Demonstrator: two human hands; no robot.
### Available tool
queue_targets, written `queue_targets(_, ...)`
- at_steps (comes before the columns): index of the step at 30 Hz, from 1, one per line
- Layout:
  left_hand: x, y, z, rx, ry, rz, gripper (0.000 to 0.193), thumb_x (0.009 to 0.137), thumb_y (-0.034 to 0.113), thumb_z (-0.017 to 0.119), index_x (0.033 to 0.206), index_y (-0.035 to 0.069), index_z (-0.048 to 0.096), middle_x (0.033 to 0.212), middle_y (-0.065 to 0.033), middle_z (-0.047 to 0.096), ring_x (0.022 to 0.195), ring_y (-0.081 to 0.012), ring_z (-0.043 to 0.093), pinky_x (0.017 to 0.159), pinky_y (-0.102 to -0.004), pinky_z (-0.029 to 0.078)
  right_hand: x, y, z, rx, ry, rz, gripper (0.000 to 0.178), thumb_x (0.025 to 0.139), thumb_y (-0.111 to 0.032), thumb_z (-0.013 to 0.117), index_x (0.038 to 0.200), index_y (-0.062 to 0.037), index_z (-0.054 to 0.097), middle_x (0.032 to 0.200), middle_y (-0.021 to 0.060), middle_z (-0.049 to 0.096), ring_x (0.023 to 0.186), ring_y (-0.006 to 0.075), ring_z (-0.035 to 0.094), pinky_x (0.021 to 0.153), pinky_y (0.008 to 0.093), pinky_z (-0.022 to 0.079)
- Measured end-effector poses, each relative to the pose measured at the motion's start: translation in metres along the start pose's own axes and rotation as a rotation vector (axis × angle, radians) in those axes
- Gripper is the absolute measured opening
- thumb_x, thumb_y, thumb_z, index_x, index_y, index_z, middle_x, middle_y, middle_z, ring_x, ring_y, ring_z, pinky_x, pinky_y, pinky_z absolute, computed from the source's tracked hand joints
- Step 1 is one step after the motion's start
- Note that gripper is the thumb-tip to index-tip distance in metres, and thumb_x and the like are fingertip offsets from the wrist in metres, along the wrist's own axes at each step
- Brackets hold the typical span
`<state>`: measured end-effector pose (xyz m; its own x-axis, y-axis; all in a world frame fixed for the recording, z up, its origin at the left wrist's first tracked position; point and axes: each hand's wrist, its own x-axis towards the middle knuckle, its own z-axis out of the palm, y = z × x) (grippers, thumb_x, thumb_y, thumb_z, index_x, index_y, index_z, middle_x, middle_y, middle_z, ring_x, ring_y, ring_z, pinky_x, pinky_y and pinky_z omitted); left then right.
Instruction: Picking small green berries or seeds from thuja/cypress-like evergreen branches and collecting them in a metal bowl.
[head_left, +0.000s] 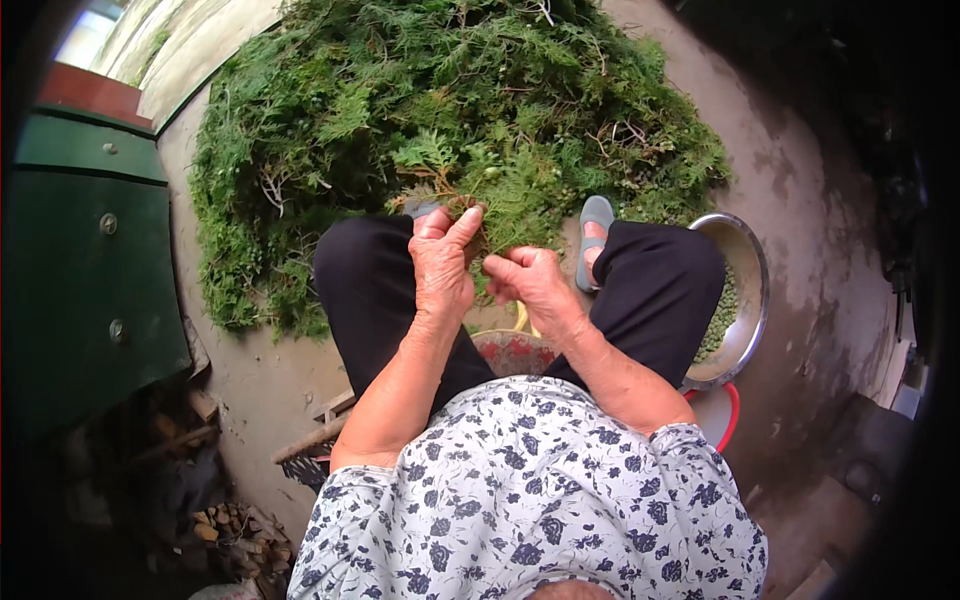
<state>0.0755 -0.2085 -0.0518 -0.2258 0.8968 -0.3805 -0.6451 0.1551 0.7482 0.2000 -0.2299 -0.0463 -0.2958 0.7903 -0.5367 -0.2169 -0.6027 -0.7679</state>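
Left hand [443, 250] pinches a conifer sprig [515, 195] at the near edge of the branch heap [340, 110]. Right hand [532, 282] just below, fingers curled; grip unclear. Sprig likely light, springy, tips easily snapped; best held by woody stem.

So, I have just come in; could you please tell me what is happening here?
A person in a flowered shirt sits facing a big pile of green branches. The left grip seems to pinch a leafy sprig; the right grip is close by, and I cannot tell if it holds anything. A metal bowl with small round green pieces stands beside the right knee.
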Motion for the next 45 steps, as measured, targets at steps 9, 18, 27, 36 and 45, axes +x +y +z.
queue_targets(9, -0.046, 0.011, -0.003, 0.055, -0.083, 0.005, 0.019, 0.08, 0.0, 0.062, 0.099, -0.003, 0.061, 0.088, 0.0007, 0.058, 0.078, -0.0058, 0.053, 0.071, -0.0206, 0.044, -0.05, -0.047, -0.003, -0.682, 0.183, -0.818, 0.012, 0.08, -0.006, 0.06, 0.091, -0.0018, 0.063, 0.077, 0.0037, 0.061, 0.063, 0.0088, 0.056, 0.052, 0.021, 0.043)
queue_targets(18, -0.07, 0.026, 0.005, 0.046, -0.238, -0.092, 0.027, 0.08, -0.001, 0.06, 0.107, -0.005, 0.054, 0.089, -0.0054, 0.061, 0.074, -0.0091, 0.058, 0.067, -0.0203, 0.048, -0.035, -0.025, -0.003, -0.649, 0.044, -0.737, 0.025, 0.069, -0.001, 0.065, 0.094, -0.0013, 0.063, 0.083, 0.01, 0.059, 0.073, 0.0214, 0.057, 0.066, 0.0277, 0.045)
queue_targets(27, -0.07, 0.025, 0.003, 0.173, -0.362, -0.017, 0.037, 0.078, -0.004, 0.058, 0.113, -0.005, 0.044, 0.102, -0.0092, 0.056, 0.09, -0.0112, 0.055, 0.078, -0.0228, 0.045, -0.043, -0.032, -0.009, -0.333, -0.096, -0.504, 0.014, 0.073, 0.0, 0.065, 0.087, -0.0001, 0.066, 0.075, 0.0025, 0.056, 0.064, 0.0084, 0.053, 0.056, 0.0215, 0.043)
queue_targets(36, -0.07, 0.024, 0.003, 0.082, -0.265, -0.082, 0.037, 0.08, -0.003, 0.058, 0.115, -0.003, 0.047, 0.101, -0.0054, 0.056, 0.09, -0.0103, 0.053, 0.081, -0.0237, 0.043, -0.04, -0.046, -0.021, 0.407, -0.109, -0.344, 0.015, 0.083, -0.007, 0.056, 0.096, -0.0009, 0.051, 0.074, 0.0046, 0.057, 0.059, 0.0108, 0.056, 0.049, 0.0214, 0.045)
queue_targets(45, -0.073, 0.021, 0.002, 0.124, -0.309, -0.06, 0.032, 0.081, 0.002, 0.06, 0.112, -0.002, 0.052, 0.097, -0.0034, 0.058, 0.086, -0.0088, 0.054, 0.079, -0.0219, 0.042, -0.03, -0.027, -0.023, -0.016, 0.019, -0.285, 0.026, 0.081, -0.026, 0.065, 0.089, -0.0021, 0.058, 0.067, -0.0031, 0.053, 0.05, 0.0038, 0.047, 0.042, 0.0187, 0.037)
